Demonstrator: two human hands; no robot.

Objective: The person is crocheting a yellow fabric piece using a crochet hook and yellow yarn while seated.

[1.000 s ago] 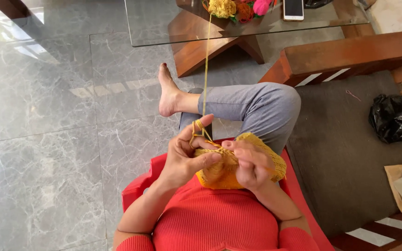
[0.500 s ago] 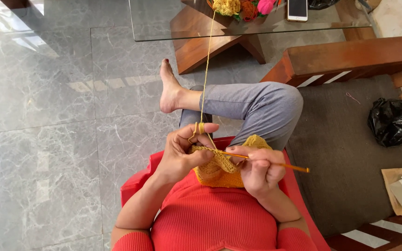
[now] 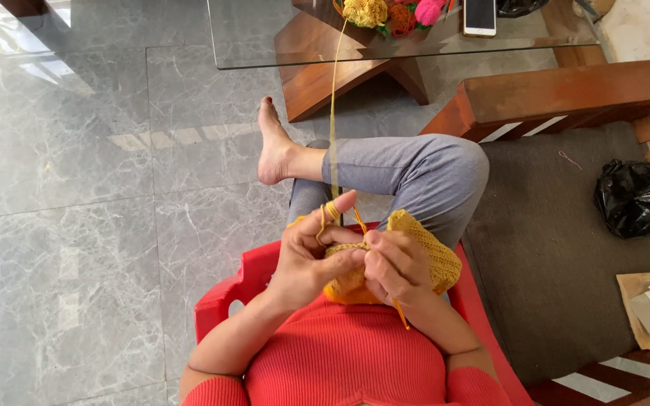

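A ribbed, mustard-yellow crocheted piece [image 3: 423,252] with a soft, bumpy knit lies in the lap, near the middle of the scene, bunched between two hands. The left hand [image 3: 311,256] has its grip closed on the left edge of the piece, its forefinger raised with yellow yarn [image 3: 333,113] looped around it. That single thin strand runs taut from the finger up to the far glass bench [image 3: 265,37], where one yellow, one orange and one pink woolly ball sit together. The right hand [image 3: 396,267] has its grip closed around one slim orange crochet hook [image 3: 399,314], whose end pokes out below the palm, fingers also pressing the piece. One smooth red plastic chair [image 3: 223,297] is beneath. To the right, one crinkled black plastic bag [image 3: 633,197] rests on a dark fabric cushion [image 3: 543,248].
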